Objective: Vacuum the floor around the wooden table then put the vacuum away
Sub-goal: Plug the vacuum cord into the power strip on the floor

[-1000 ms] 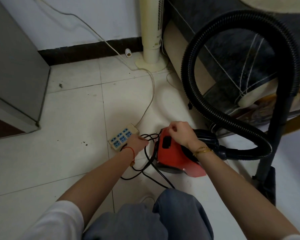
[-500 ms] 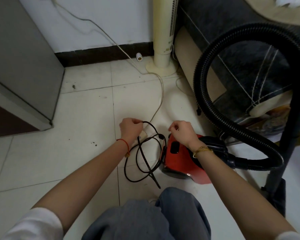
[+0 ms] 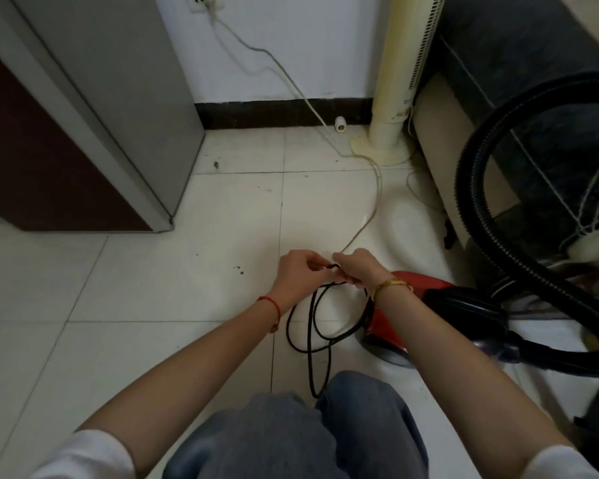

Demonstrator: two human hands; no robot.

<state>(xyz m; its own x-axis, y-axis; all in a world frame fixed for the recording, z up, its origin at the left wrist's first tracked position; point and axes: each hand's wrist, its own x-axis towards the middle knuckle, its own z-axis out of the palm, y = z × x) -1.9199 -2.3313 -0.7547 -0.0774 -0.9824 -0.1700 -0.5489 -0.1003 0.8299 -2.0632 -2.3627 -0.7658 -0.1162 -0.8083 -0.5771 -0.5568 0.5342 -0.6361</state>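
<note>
Your left hand (image 3: 296, 276) and right hand (image 3: 357, 271) both pinch the black cord (image 3: 320, 326) with curled fingers, its loops hanging below them, just left of the red vacuum (image 3: 391, 326).

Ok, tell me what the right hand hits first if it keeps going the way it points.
The right hand points left; first thing met is the left hand, right next to it on the black cord.

Bare floor tiles (image 3: 125, 271) lie open to the left, up to the grey cabinet (image 3: 118, 108). On the right, the red vacuum (image 3: 391, 326), its black hose (image 3: 491, 236) and the sofa (image 3: 533, 108) block passage; the fan column (image 3: 395, 98) fills the wall corner.
</note>
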